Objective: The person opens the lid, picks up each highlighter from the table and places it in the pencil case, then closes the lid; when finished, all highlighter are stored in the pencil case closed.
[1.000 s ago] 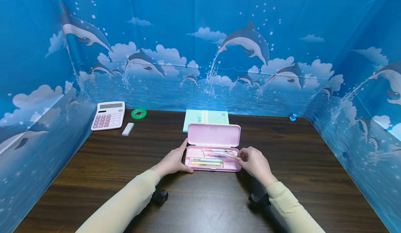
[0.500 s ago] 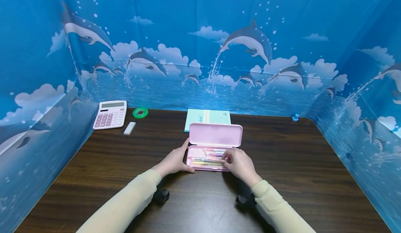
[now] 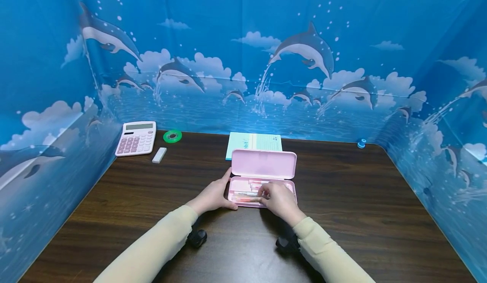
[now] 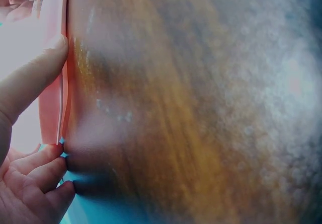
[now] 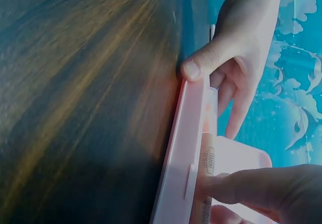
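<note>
I see my left hand grasping the nine o'clock end of the open pink plastic pencil case, thumb on the near corner and fingers curled round the far side. The case sits at the middle of the dark wood-grain surface, lid raised toward twelve o'clock. My right hand reaches into the tray, fingers pressing on an orange-pink pen that lies along the near wall; whether they pinch it I cannot tell. Toward ten o'clock lie a pink calculator, a white eraser and a green tape roll. A mint notepad lies just behind the lid.
</note>
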`<control>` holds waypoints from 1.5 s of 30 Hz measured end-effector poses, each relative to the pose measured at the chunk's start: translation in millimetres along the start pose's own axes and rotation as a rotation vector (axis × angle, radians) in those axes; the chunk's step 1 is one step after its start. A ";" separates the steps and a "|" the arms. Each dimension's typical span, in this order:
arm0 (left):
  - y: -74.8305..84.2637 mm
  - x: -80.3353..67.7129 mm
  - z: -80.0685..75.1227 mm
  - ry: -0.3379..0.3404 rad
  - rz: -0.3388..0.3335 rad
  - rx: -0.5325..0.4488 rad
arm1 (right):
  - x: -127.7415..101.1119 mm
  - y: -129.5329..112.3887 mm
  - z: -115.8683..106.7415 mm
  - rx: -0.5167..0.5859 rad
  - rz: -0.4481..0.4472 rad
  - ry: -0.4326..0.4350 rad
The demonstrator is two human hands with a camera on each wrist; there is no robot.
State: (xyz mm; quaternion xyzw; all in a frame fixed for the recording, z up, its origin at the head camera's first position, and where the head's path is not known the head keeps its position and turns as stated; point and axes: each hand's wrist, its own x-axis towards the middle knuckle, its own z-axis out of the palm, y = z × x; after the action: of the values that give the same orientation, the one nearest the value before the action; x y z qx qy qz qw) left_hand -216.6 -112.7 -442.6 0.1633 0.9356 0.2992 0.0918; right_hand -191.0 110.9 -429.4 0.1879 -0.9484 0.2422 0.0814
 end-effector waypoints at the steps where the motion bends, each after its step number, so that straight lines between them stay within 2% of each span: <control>1: 0.0 0.1 0.1 -0.001 0.001 -0.001 | 0.1 -0.1 0.1 0.006 -0.005 0.000; 11: -0.7 1.4 1.4 -0.002 -0.005 0.001 | -2.6 6.1 -2.8 0.039 0.007 0.004; 20: 0.3 0.5 0.4 -0.007 -0.012 0.011 | -1.4 5.4 3.2 0.074 -0.041 -0.032; 37: 1.3 1.0 -0.4 -0.003 -0.003 0.016 | 1.2 2.5 5.2 0.053 -0.105 -0.013; 40: 0.5 1.2 0.1 -0.003 0.001 0.019 | 0.1 3.6 3.5 0.077 -0.096 0.002; 45: -0.9 1.1 1.1 0.008 0.001 0.027 | -4.5 14.7 -3.8 0.128 -0.009 0.044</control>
State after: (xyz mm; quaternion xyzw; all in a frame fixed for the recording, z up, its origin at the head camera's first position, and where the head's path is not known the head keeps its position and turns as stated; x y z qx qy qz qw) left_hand -217.5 -112.4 -444.1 0.1639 0.9398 0.2874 0.0859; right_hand -192.4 126.2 -433.4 0.1917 -0.9280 0.3061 0.0913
